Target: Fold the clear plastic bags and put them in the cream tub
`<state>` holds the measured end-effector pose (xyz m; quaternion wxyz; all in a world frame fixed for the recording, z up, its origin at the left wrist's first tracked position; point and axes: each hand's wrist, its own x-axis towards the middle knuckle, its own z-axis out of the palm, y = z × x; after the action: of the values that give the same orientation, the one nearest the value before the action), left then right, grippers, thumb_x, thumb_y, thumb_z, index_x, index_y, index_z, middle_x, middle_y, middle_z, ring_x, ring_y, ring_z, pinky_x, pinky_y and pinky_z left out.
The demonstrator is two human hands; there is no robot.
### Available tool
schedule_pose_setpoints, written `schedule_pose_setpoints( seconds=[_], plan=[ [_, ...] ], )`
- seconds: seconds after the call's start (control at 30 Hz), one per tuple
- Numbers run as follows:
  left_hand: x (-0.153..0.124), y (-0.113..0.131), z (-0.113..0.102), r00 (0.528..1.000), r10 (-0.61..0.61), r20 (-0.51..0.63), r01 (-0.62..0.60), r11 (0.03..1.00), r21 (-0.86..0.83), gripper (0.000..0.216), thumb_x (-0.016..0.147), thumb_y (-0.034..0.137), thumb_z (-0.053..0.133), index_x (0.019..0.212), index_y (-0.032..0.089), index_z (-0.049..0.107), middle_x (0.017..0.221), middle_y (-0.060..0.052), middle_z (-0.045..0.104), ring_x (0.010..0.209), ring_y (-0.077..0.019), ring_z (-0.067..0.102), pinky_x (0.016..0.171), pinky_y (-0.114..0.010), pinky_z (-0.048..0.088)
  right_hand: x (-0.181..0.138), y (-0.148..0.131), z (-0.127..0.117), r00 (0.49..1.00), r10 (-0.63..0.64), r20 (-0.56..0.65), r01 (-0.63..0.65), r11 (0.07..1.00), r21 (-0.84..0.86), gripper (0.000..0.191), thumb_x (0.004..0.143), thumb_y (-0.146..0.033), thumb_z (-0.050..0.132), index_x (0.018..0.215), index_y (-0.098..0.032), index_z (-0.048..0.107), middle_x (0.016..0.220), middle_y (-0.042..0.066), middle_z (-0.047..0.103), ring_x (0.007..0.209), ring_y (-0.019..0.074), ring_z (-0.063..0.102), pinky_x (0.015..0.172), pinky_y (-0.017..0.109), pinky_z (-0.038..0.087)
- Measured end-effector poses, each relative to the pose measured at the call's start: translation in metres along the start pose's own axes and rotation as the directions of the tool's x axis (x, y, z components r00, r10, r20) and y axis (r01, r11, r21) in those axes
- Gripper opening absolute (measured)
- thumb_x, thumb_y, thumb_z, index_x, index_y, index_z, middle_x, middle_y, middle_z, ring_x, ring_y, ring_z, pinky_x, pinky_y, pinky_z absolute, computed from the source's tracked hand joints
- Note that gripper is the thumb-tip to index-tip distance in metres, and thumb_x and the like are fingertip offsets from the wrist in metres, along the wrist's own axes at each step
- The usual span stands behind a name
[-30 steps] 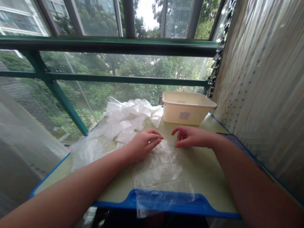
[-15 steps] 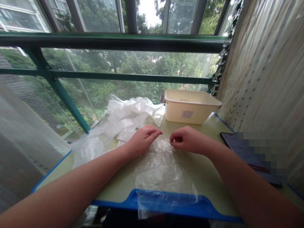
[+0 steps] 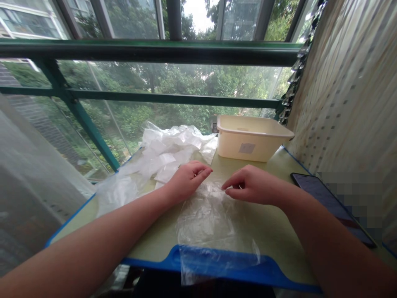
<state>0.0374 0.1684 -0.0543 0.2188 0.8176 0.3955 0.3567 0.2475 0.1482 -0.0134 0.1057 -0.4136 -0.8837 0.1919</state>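
Observation:
A clear plastic bag (image 3: 204, 223) lies crumpled and flattened on the table in front of me, its lower end hanging over the blue front edge. At its upper left corner is my left hand (image 3: 190, 178), thumb and fingers closed together on the film; the exact grip is partly hidden. Just across from it, my right hand (image 3: 248, 184) is at the bag's upper right edge. Its thumb and index finger are slightly apart, the fingertips at the film.
Behind my left hand spreads a heap of white and clear plastic bags (image 3: 167, 149). A cream plastic bin (image 3: 245, 145) with a small label stands at the back right. Toward the right edge lies a phone (image 3: 322, 198). A green railing (image 3: 155, 51) and window glass border the table.
My right thumb and index finger have parted from a closer curl. The left hand and the bag stay nearly in place; the view has shifted slightly.

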Motion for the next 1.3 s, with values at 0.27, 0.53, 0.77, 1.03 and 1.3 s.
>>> schedule_pose_setpoints(
  seconds=[0.27, 0.53, 0.77, 1.03, 1.3],
  plan=[
    [0.000, 0.002, -0.003, 0.999, 0.042, 0.005, -0.043, 0.998, 0.046, 0.031, 0.087, 0.036, 0.040, 0.082, 0.018, 0.064, 0.082, -0.004, 0.062, 0.079, -0.0144, 0.055, 0.073, -0.027, 0.043, 0.000, -0.004, -0.005, 0.996, -0.003, -0.090, 0.005, 1.000, 0.013, 0.023, 0.074, -0.026, 0.052, 0.083, -0.020, 0.073, 0.069, 0.002, 0.069, 0.054, 0.0117, 0.055, 0.051, 0.022, 0.037],
    [-0.002, 0.003, -0.004, 0.998, 0.039, -0.039, -0.037, 0.998, 0.052, 0.021, 0.084, 0.033, 0.048, 0.084, 0.018, 0.063, 0.080, -0.002, 0.059, 0.072, -0.0121, 0.054, 0.065, -0.024, 0.043, 0.004, -0.002, 0.009, 0.999, 0.032, 0.022, -0.030, 0.998, -0.047, 0.029, 0.072, -0.022, 0.050, 0.092, -0.025, 0.071, 0.070, 0.001, 0.069, 0.056, 0.0119, 0.055, 0.054, 0.022, 0.037],
    [-0.006, 0.010, -0.005, 0.999, 0.032, -0.031, -0.030, 0.996, 0.087, 0.018, 0.079, 0.035, 0.055, 0.077, 0.018, 0.058, 0.073, 0.001, 0.056, 0.059, -0.0090, 0.049, 0.057, -0.023, 0.041, 0.006, 0.000, 0.005, 0.997, 0.041, -0.062, -0.038, 0.998, 0.058, 0.025, 0.075, -0.025, 0.048, 0.086, -0.021, 0.071, 0.063, 0.000, 0.064, 0.053, 0.0102, 0.051, 0.052, 0.021, 0.035],
    [-0.016, 0.019, -0.007, 0.969, 0.054, 0.241, -0.098, 0.980, 0.174, 0.027, 0.069, 0.041, 0.065, 0.087, 0.021, 0.061, 0.080, 0.001, 0.063, 0.061, -0.0101, 0.051, 0.058, -0.023, 0.039, 0.011, 0.011, 0.006, 0.987, 0.122, -0.105, -0.117, 0.992, 0.049, 0.023, 0.073, -0.030, 0.051, 0.076, -0.018, 0.070, 0.057, -0.001, 0.058, 0.050, 0.0096, 0.046, 0.047, 0.022, 0.031],
    [-0.018, 0.028, -0.021, 0.943, -0.073, 0.326, 0.063, 0.997, 0.042, 0.060, 0.065, 0.049, 0.064, 0.116, 0.022, 0.050, 0.095, -0.003, 0.066, 0.054, -0.0093, 0.052, 0.053, -0.023, 0.043, 0.010, 0.013, 0.007, 0.989, 0.111, -0.099, -0.104, 0.992, 0.072, 0.024, 0.075, -0.031, 0.052, 0.085, -0.019, 0.069, 0.060, 0.000, 0.057, 0.051, 0.0098, 0.047, 0.049, 0.022, 0.032]
  ],
)
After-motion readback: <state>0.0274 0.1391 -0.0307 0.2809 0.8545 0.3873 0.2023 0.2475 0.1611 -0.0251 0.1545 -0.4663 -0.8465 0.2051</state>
